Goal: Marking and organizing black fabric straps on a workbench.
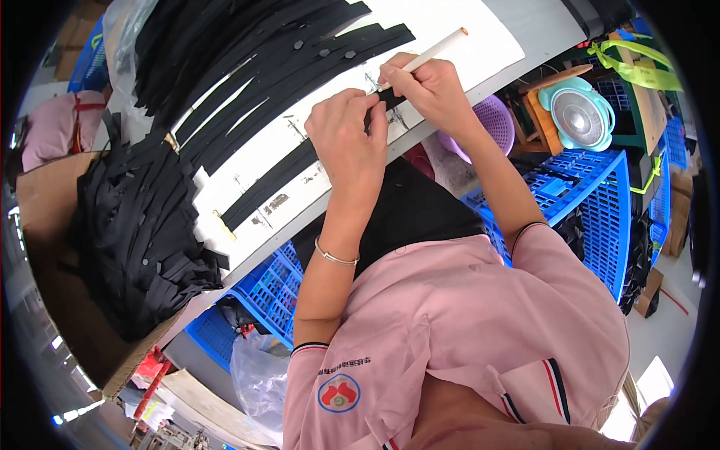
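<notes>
In my right hand (426, 84) is a slim white pencil (439, 51), tilted so that its lower tip meets the end of a black fabric strip (285, 178) on the white board (487, 45). My left hand (349, 133), a bangle on its wrist, has its fingers curled over the same strip, close beside the pencil tip, and covers part of it. Beyond my hands, many black fabric strips (225, 67) lie side by side across the board, a few with small grey round pieces on them. Dark marks show on the board around the strip.
A cardboard box (52, 202) heaped with loose black strips (142, 217) stands against the table's left end. Blue plastic crates (611, 217) sit below the table edge. A purple basket (491, 127) and a teal fan (577, 112) on a wooden stool are at the right.
</notes>
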`<state>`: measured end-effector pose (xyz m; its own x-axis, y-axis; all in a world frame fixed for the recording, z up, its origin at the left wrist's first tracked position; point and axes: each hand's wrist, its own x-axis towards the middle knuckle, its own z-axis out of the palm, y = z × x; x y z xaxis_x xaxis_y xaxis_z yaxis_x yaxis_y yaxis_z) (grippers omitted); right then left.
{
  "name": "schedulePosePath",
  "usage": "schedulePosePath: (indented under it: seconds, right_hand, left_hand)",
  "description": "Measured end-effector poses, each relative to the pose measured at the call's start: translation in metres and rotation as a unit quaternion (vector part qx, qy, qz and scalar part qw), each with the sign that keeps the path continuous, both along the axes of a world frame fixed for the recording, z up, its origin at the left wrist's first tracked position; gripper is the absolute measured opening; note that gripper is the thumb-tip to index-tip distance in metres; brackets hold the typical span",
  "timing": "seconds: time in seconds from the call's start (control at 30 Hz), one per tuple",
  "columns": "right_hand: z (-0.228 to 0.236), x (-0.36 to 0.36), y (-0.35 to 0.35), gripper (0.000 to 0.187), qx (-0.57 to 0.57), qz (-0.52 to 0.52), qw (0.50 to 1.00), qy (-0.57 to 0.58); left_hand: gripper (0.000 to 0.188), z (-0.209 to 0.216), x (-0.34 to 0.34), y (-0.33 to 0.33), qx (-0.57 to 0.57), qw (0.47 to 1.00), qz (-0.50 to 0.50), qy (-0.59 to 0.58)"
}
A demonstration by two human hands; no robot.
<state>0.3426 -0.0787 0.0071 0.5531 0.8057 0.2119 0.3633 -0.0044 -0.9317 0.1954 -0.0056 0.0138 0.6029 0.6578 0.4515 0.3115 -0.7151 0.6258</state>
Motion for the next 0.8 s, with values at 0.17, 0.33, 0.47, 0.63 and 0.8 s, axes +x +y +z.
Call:
schedulePosePath:
  seconds: [0.17,0.33,0.47,0.63,0.8]
  right_hand:
    - [-0.0039,-0.0015,0.0029,0.025,-0.014,-0.009,0.999,-0.046]
    - [-0.0053,-0.0018,0.0025,0.026,0.013,-0.026,0.999,-0.035]
    - [-0.0007,-0.0018,-0.0026,0.027,0.047,-0.008,0.999,0.004]
    - [-0.0028,-0.0010,-0.0042,0.024,0.038,0.008,0.999,-0.026]
    - [-0.0044,0.0012,-0.0024,0.022,0.029,0.013,0.993,-0.111]
  left_hand:
    - [0.013,0.0003,0.0012,-0.0002,0.015,1.000,-0.001,-0.004]
    - [0.013,-0.0021,0.0020,-0.0007,0.031,0.999,0.002,-0.005]
    - [0.013,-0.0025,0.0009,-0.0010,0.035,0.999,0.003,-0.007]
    - [0.013,-0.0026,0.0014,-0.0016,0.032,0.999,0.003,-0.011]
    - [0.013,-0.0035,0.0024,-0.0014,0.035,0.999,0.003,-0.013]
